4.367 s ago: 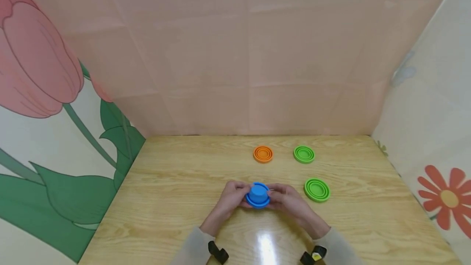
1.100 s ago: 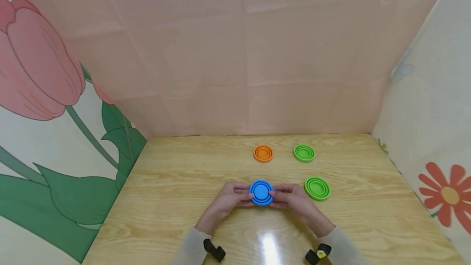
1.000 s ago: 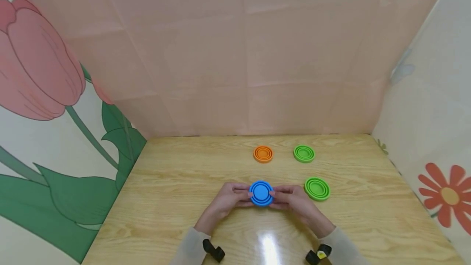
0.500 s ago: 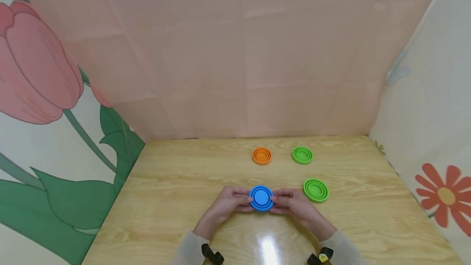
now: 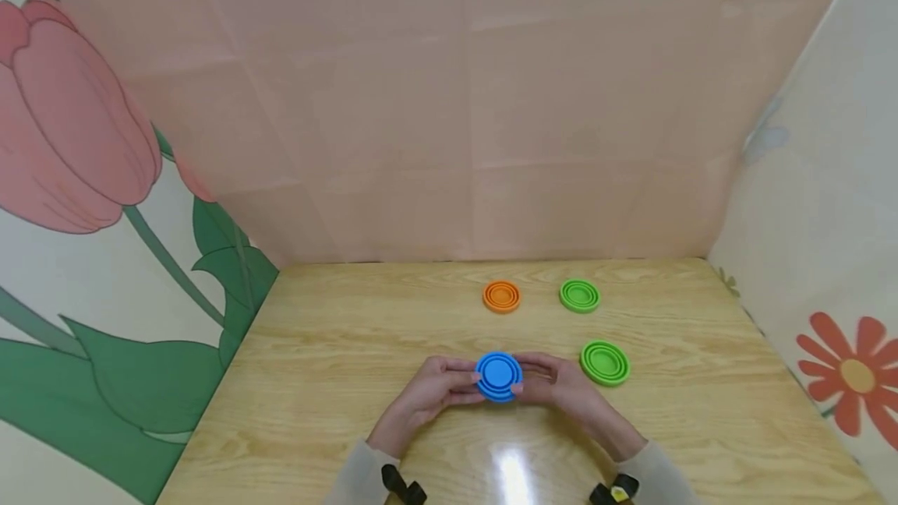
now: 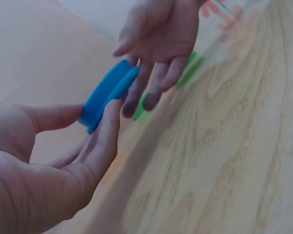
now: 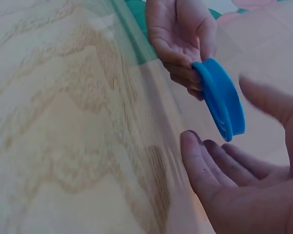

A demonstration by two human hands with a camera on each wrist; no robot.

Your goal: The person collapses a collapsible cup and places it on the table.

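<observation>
A blue collapsible cup (image 5: 499, 375), pressed flat into concentric rings, is up off the wooden table in front of me. My left hand (image 5: 436, 390) pinches its left side, thumb on one face and fingers on the other, as the left wrist view shows with the cup (image 6: 105, 95) edge-on. On the other side is my right hand (image 5: 561, 386). In the right wrist view its thumb (image 7: 268, 97) stands away from the cup (image 7: 227, 100), and its extended fingers (image 7: 198, 156) are spread just below the rim.
Farther back on the table (image 5: 337, 333) lie a flat orange ringed cup (image 5: 501, 297) and a green one (image 5: 579, 296). Another green ringed cup (image 5: 605, 363) lies just beyond my right hand. A pink-beige backdrop (image 5: 463, 139) rises at the table's far edge, with flowered panels at both sides.
Earlier the blue cup's middle stood raised and both hands held it; by about a second ago it was flat. Since half a second ago the right hand's thumb and fingers have loosened from it.
</observation>
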